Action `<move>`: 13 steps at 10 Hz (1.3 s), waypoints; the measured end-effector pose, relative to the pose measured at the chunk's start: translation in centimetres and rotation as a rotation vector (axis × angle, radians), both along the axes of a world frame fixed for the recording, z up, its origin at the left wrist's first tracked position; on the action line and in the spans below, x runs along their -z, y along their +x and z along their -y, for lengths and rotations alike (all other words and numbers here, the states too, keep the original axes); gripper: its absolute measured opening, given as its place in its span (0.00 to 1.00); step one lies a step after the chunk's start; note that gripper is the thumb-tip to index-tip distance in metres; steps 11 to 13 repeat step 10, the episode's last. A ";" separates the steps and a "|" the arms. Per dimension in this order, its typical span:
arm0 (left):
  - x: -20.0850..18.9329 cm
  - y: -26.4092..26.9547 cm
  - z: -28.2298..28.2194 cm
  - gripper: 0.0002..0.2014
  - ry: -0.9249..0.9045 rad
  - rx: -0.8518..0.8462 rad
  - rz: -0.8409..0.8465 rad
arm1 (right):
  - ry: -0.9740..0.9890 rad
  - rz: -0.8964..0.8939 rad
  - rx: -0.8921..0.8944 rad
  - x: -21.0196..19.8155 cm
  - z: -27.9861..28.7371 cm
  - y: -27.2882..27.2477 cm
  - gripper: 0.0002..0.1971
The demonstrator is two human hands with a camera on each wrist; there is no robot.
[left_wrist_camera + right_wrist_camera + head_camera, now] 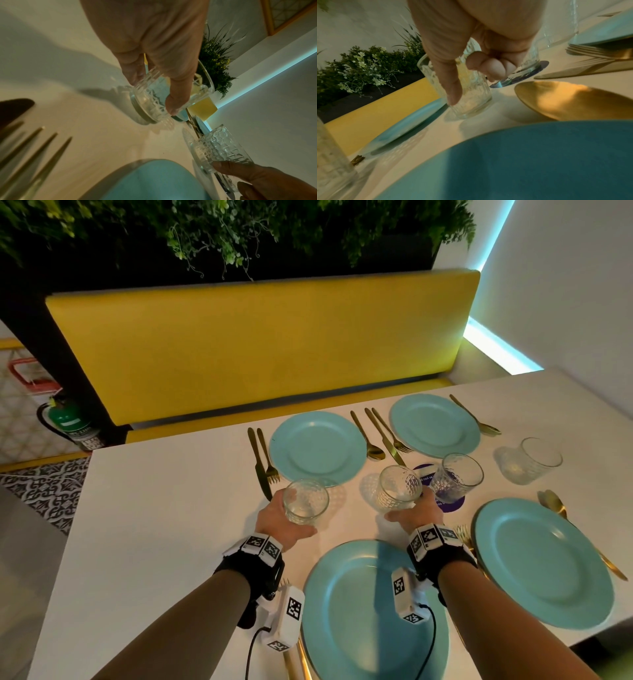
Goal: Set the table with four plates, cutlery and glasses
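My left hand [287, 520] grips a patterned clear glass [306, 501] just short of the far-left teal plate [318, 446]. In the left wrist view, thumb and fingers [178, 94] wrap round that glass [147, 102], low over the white table. My right hand [409, 506] grips a second glass [399, 487] beyond the near teal plate [373, 611]. In the right wrist view this glass [471, 97] stands upright at the table surface. A third glass [457, 477] stands on a purple sticker, and a fourth glass [534, 460] stands further right.
Two more teal plates lie at the far right [435, 424] and near right [541, 563]. Gold cutlery [263, 460] lies beside each plate; a gold spoon [573, 100] lies close to my right hand. A yellow bench [260, 344] backs the table's far edge.
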State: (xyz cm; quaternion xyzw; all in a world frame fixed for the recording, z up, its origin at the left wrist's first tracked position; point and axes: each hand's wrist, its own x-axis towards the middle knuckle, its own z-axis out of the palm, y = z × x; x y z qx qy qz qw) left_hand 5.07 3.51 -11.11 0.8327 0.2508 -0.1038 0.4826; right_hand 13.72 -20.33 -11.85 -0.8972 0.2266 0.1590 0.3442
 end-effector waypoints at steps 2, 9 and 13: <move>0.2 0.0 0.5 0.42 0.003 -0.009 -0.016 | 0.031 -0.006 0.031 -0.6 0.6 -0.6 0.48; -0.6 -0.8 -0.5 0.52 0.037 0.124 -0.090 | 0.063 0.035 0.099 -4.4 0.9 -4.8 0.45; -0.8 -1.0 -1.7 0.53 0.059 0.138 -0.133 | 0.099 0.115 0.157 -5.6 0.2 -6.3 0.43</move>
